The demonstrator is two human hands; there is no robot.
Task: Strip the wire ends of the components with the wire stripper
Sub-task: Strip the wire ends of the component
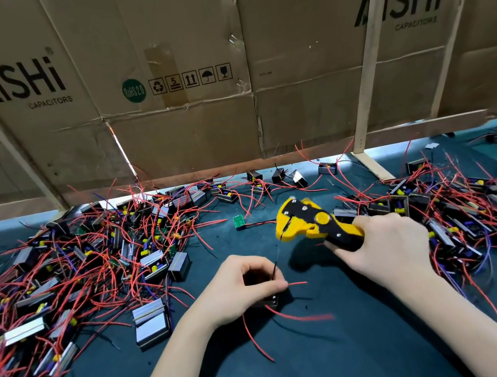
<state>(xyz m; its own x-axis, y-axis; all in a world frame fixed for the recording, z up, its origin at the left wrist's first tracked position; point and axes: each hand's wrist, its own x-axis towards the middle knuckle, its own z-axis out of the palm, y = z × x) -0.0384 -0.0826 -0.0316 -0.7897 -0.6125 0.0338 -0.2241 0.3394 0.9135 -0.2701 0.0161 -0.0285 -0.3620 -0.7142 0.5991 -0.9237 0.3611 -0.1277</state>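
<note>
Gripping the wire stripper [313, 223], right hand [388, 248] hovers over open mat [345, 351].

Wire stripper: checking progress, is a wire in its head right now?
No, the wire stripper in the right hand is clear of the black wire.

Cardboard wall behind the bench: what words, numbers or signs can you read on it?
"AiSHi" over "CAPACITORS": left cardboard panel.
"AiSHi" over "CAPACITORS": right cardboard panel.
"RoHS 2.0": round green sticker.
"5": in the stacking-limit symbol, within a row of recycling, this-way-up, umbrella and fragile-glass signs.
Nothing readable on the components or the wire stripper.
</note>
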